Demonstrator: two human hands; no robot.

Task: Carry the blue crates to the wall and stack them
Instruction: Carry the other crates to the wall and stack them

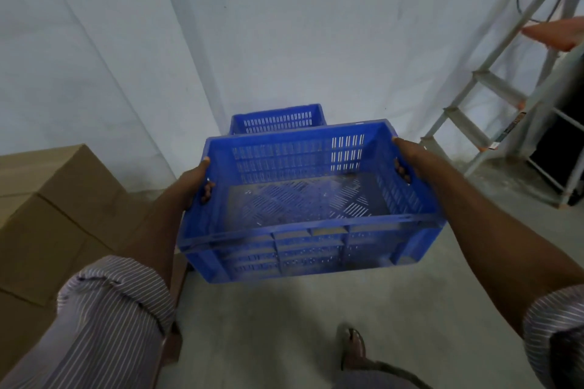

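Observation:
I hold an empty blue slotted crate in the air at the middle of the view. My left hand grips its left end, fingers hooked through the handle slot. My right hand grips the right end the same way. Behind it a second blue crate stands by the white wall, mostly hidden by the held crate; I cannot tell what it rests on.
Stacked cardboard boxes stand at the left, close to my left arm. A metal stepladder leans at the right with a dark frame behind it. Grey concrete floor lies below; my sandalled foot shows at the bottom.

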